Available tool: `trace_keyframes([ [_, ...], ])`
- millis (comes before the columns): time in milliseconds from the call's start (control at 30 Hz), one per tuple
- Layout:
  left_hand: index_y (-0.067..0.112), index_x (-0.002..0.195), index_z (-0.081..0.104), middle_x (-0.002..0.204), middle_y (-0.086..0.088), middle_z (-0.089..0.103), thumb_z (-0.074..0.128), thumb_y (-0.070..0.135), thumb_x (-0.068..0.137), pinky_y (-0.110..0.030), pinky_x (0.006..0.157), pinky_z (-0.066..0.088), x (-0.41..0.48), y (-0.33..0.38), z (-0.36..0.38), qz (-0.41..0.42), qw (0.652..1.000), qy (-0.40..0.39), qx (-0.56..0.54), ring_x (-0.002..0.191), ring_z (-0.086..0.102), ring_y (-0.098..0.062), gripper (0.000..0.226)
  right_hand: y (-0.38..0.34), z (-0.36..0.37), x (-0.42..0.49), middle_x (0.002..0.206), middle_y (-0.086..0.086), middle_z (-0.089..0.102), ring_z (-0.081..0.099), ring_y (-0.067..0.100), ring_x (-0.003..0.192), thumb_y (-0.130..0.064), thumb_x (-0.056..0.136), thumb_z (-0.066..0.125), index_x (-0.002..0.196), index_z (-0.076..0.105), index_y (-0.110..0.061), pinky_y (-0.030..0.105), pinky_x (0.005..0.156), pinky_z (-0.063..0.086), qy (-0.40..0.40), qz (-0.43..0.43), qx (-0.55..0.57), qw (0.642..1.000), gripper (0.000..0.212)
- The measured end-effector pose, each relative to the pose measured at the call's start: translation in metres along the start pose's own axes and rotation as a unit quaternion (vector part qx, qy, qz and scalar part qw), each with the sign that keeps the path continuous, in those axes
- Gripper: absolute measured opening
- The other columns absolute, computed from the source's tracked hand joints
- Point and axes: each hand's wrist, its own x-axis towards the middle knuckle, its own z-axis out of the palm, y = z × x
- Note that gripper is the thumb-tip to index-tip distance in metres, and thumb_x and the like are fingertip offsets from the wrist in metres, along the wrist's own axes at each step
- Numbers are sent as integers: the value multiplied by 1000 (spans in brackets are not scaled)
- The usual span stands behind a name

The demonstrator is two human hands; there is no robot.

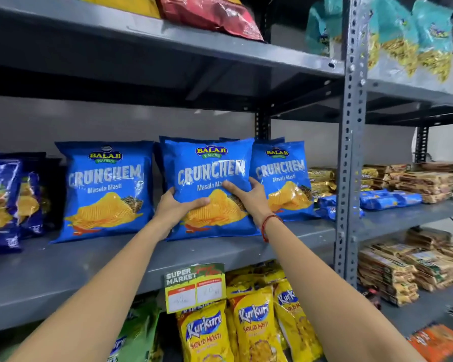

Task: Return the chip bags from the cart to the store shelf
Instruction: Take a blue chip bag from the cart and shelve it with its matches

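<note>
Head view: both hands grasp one blue bag (pixel 207 184) standing upright on the grey shelf (pixel 63 278). Left hand (pixel 177 205) fingers wrap its lower left edge, partly hidden behind; right hand (pixel 249 195) fingers press its front. Matching bags (pixel 105 189) stand either side; more behind are mostly hidden.
</note>
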Motion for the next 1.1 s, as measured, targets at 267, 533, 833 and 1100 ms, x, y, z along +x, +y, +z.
trace_keyframes([
  [267, 23, 113, 46, 123, -2, 58, 87, 45, 45, -33, 83, 52, 9, -4, 2, -19, 999, 22, 32, 98, 59, -16, 82, 7, 6, 6, 122, -3, 63, 58, 22, 120, -54, 67, 77, 129, 50, -16, 36, 96, 50, 8, 9, -51, 999, 77],
  [533, 19, 133, 36, 137, -9, 39, 71, 37, 73, -36, 102, 32, -32, 9, 27, 203, 943, 203, 167, 128, 35, -25, 72, -3, -22, -39, 118, 2, 57, 58, 16, 105, -45, 80, 70, 135, 45, -16, 25, 86, 49, 89, -51, -25, 994, 67],
  [833, 25, 111, 57, 105, 7, 58, 65, 27, 77, -23, 82, 49, -139, -40, 142, 300, 951, -6, 80, 100, 55, 0, 35, 48, -124, -180, 99, -5, 67, 63, -12, 83, -31, 85, 67, 115, 53, -24, 5, 71, 45, 206, -41, -65, 976, 34],
  [1100, 6, 109, 59, 106, -16, 62, 69, 15, 78, -39, 87, 49, -230, -161, 274, 108, 952, -264, 116, 99, 60, -29, 34, 176, -232, -363, 74, -8, 58, 56, -1, 64, -28, 86, 66, 112, 55, -17, 20, 65, 44, 344, 224, -113, 905, 30],
])
